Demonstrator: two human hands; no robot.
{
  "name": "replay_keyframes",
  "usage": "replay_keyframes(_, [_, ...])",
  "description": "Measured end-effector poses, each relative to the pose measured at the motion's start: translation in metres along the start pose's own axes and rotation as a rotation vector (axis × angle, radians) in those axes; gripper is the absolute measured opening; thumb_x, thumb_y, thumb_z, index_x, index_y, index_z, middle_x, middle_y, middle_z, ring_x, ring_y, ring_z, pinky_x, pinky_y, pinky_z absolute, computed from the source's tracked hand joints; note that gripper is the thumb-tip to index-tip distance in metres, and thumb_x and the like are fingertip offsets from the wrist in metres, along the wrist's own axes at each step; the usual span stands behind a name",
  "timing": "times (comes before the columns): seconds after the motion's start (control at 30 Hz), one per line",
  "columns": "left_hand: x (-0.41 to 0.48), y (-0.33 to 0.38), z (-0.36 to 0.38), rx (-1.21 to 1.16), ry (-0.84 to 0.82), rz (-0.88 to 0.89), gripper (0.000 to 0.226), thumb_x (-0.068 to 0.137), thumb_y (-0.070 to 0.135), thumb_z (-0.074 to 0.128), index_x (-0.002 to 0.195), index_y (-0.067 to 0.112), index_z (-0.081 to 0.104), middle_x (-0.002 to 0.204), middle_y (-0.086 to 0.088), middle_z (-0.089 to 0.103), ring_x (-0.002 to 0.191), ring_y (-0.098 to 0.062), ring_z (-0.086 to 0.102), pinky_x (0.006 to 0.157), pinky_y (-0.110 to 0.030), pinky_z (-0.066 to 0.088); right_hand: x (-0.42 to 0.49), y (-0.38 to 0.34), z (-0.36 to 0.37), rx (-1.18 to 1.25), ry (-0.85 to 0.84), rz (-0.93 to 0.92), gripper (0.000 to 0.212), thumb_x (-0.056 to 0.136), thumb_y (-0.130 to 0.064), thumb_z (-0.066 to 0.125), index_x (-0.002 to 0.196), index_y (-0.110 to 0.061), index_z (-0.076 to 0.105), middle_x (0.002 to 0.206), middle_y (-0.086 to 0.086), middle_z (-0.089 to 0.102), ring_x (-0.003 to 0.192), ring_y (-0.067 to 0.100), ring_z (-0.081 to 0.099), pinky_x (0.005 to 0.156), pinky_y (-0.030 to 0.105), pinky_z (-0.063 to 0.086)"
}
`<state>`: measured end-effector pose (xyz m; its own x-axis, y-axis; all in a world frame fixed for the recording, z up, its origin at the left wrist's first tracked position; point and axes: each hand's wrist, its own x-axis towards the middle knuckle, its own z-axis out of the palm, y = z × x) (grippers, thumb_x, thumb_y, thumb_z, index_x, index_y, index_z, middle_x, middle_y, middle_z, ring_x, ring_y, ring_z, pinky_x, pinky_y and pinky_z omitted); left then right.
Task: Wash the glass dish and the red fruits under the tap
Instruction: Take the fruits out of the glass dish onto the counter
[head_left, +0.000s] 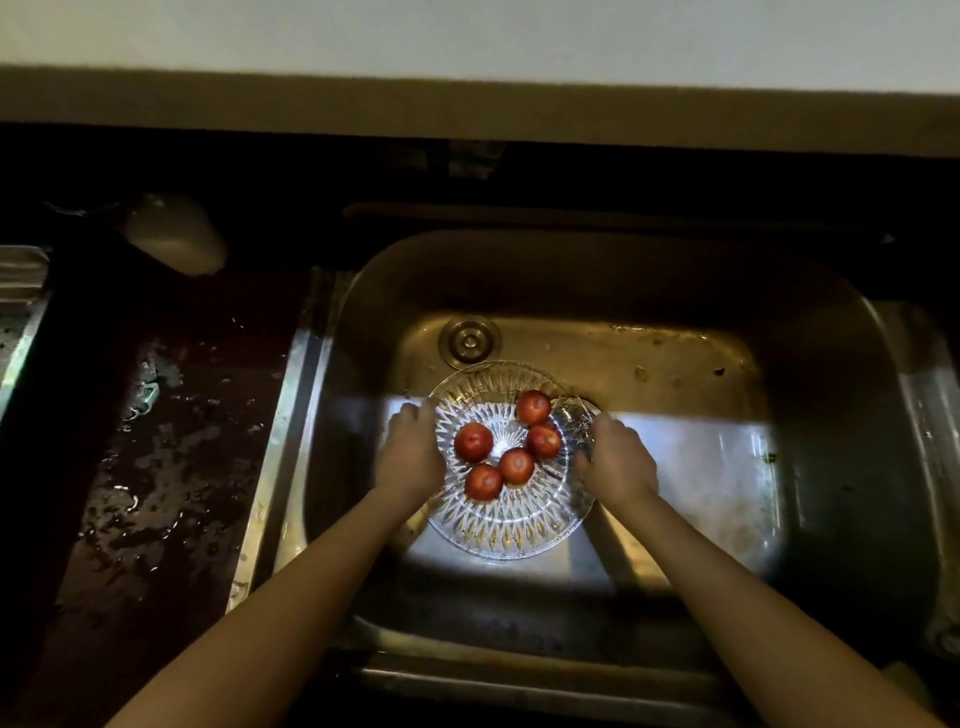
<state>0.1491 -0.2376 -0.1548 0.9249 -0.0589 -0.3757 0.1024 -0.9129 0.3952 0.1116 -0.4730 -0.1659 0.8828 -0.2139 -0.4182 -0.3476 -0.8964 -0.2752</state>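
A round cut-glass dish (506, 525) sits low inside the steel sink (810, 374), lit by a bright patch of light. Several red fruits (474, 441) lie in its middle, close together. My left hand (410, 457) grips the dish's left rim, fingers curled over the edge. On the opposite side, my right hand (615, 462) grips the right rim the same way. No tap or running water shows in this view.
The round drain (470, 341) lies just beyond the dish at the sink's back left. A wet dark counter (171, 467) spreads to the left, with a pale rounded object (174, 234) at its back. A wall runs along the top.
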Motion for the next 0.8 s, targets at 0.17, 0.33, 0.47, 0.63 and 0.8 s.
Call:
replay_keyframes(0.17, [0.011,0.012,0.001,-0.105,-0.185,0.103,0.072,0.073,0.002,0.065,0.137,0.018,0.037,0.134,-0.015,0.044,0.127,-0.030,0.037,0.104,-0.033,0.031,0.005,-0.018,0.007,0.377,-0.147,-0.066,0.061,0.072,-0.012,0.073,0.126,-0.011,0.045,0.125,0.013,0.045,0.120,0.028,0.038,0.096,0.031,0.034])
replay_keyframes(0.33, [0.016,0.009,0.004,-0.098,-0.306,0.149,0.083,0.070,0.000,0.067,0.141,0.026,0.033,0.129,-0.012,0.043,0.122,-0.028,0.040,0.102,-0.031,0.033,0.009,-0.019,0.016,0.424,-0.177,-0.044,0.060,0.072,-0.008,0.074,0.125,-0.010,0.047,0.124,0.015,0.044,0.121,0.028,0.037,0.097,0.031,0.033])
replay_keyframes(0.47, [0.018,0.005,0.008,-0.108,-0.317,0.198,0.070,0.071,-0.001,0.066,0.134,0.021,0.045,0.129,-0.011,0.045,0.122,-0.026,0.041,0.104,-0.029,0.032,0.010,-0.017,0.021,0.450,-0.157,-0.027,0.052,0.072,-0.008,0.074,0.118,-0.010,0.052,0.121,0.015,0.046,0.118,0.027,0.040,0.092,0.028,0.033])
replay_keyframes(0.63, [0.020,0.005,0.009,-0.104,-0.305,0.205,0.064,0.070,0.000,0.068,0.129,0.018,0.050,0.129,-0.010,0.047,0.121,-0.026,0.043,0.104,-0.031,0.034,0.007,-0.015,0.018,0.447,-0.088,-0.080,0.048,0.072,-0.009,0.074,0.115,-0.013,0.054,0.118,0.012,0.051,0.112,0.027,0.046,0.092,0.032,0.038])
replay_keyframes(0.8, [0.012,0.008,0.000,-0.181,-0.235,0.139,0.063,0.068,0.005,0.073,0.125,0.020,0.052,0.127,-0.011,0.048,0.117,-0.027,0.047,0.100,-0.031,0.036,-0.002,-0.023,-0.003,0.570,-0.099,-0.111,0.049,0.073,-0.009,0.075,0.116,-0.014,0.051,0.113,0.005,0.057,0.102,0.021,0.055,0.086,0.027,0.042])
